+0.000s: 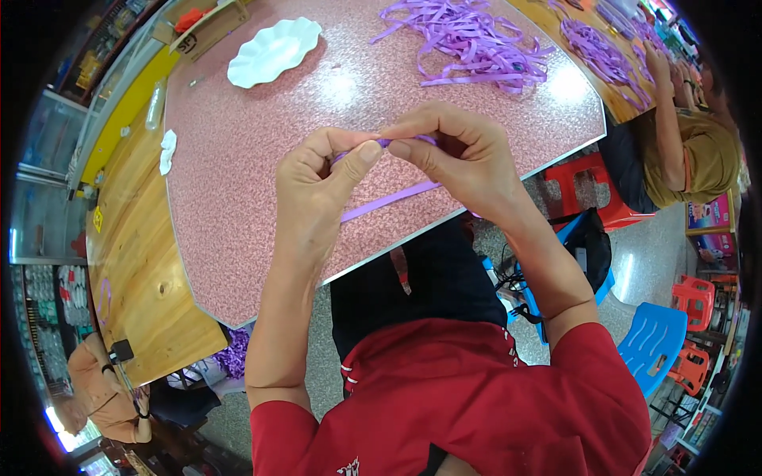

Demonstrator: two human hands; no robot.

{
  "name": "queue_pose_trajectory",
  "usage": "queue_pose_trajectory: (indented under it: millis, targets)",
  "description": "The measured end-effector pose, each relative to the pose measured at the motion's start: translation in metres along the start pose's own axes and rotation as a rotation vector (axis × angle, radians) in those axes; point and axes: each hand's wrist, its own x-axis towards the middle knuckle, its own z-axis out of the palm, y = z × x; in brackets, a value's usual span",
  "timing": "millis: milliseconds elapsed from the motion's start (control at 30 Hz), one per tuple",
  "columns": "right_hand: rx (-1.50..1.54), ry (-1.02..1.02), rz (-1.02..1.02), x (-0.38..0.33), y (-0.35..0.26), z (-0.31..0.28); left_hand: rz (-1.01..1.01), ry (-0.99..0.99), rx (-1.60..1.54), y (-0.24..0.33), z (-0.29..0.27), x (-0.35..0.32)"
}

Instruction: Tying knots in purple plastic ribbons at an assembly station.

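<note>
A narrow purple ribbon (390, 203) runs between my hands above the pink speckled tabletop (238, 182). My left hand (321, 170) pinches the ribbon between thumb and index finger. Close against it, my right hand (456, 155) pinches the same ribbon, and the fingertips of both hands nearly meet. One length of the ribbon lies slanting below my hands, partly hidden by my wrists. The exact fold or knot at my fingertips is too small to make out.
A heap of purple ribbons (468, 44) lies at the far right of the table. A white scalloped dish (275, 52) stands at the far left, with a crumpled white tissue (167, 152) by the left edge. Co-workers sit at both sides; a blue chair (652, 345) is at right.
</note>
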Motion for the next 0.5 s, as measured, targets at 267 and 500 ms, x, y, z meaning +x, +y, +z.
queue_pose_trajectory:
  millis: [267, 500]
  targets:
    - [-0.059, 0.054, -0.001, 0.003, -0.012, 0.003, 0.099, 0.082, 0.003, -0.004, 0.013, 0.002]
    - [0.426, 0.110, 0.244, 0.005, -0.012, 0.004, 0.180, 0.115, -0.025, -0.015, 0.017, 0.005]
